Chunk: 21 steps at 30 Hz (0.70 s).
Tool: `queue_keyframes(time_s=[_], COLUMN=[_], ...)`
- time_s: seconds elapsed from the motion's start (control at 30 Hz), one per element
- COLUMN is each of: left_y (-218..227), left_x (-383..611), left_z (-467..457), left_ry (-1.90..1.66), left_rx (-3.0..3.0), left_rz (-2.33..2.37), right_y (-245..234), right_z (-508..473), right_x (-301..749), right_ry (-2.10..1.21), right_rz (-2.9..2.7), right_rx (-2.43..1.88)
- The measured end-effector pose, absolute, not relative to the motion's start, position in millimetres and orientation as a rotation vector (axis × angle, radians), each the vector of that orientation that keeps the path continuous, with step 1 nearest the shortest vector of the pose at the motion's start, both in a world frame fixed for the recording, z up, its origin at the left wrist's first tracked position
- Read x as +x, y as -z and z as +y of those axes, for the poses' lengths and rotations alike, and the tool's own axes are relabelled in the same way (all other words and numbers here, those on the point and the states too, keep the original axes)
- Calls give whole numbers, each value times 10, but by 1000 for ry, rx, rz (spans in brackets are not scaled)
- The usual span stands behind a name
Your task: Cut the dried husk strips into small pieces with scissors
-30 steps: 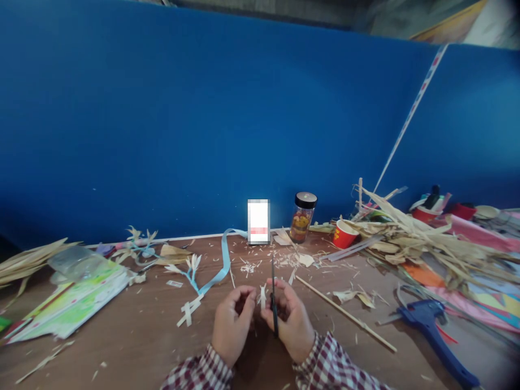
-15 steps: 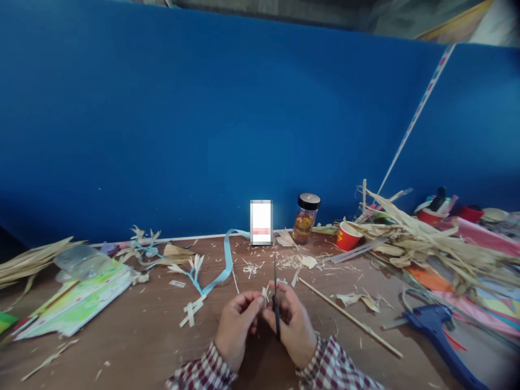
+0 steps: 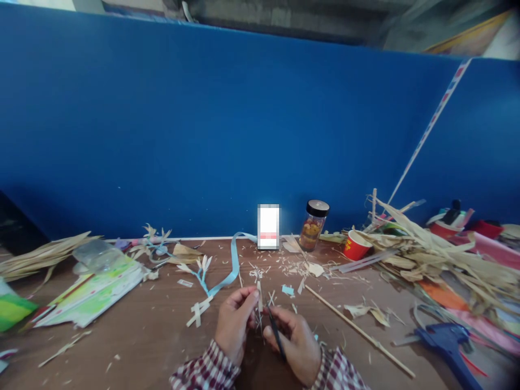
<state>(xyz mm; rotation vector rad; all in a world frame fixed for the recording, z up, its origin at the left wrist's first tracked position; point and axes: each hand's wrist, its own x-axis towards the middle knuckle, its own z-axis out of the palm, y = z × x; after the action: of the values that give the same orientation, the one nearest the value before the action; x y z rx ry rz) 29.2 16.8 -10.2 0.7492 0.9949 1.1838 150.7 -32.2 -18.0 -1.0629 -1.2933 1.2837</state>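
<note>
My left hand (image 3: 235, 319) pinches a narrow pale strip of dried husk (image 3: 259, 297) upright between thumb and fingertips. Beside it, my right hand (image 3: 298, 344) is closed around a slim pair of black scissors (image 3: 275, 330). The tips of the scissors are close to the strip; whether they touch it cannot be made out. Beyond my left hand lie crossed pale strips (image 3: 197, 312) and a small blue-stemmed husk flower (image 3: 202, 271). A light-blue ribbon (image 3: 234, 257) runs from that stem toward the back edge.
Husk scraps (image 3: 292, 265) litter the brown table. A lidded jar (image 3: 313, 227), a red paper cup (image 3: 357, 245) and a pile of husks (image 3: 426, 244) stand to the right. A thin stick (image 3: 359, 330) and a blue glue gun (image 3: 447, 338) lie nearer. At left is painted paper (image 3: 97, 292).
The scissors have tilted from upright to leaning left, and my right hand has turned with them. The pale strip now stands taller in my left fingers. The view has shifted slightly.
</note>
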Motion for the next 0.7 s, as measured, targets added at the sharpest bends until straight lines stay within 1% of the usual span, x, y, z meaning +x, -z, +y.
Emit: queue_keyframes(time_s=[0.7], left_y=[139], left_x=[310], left_z=[179], left_ry=[-1183], left_rx=[755], left_rz=[1009], right_y=[176], right_z=[-331], right_x=[1505], right_ry=[-1251], right_rz=[-1375], right_rx=[-1082])
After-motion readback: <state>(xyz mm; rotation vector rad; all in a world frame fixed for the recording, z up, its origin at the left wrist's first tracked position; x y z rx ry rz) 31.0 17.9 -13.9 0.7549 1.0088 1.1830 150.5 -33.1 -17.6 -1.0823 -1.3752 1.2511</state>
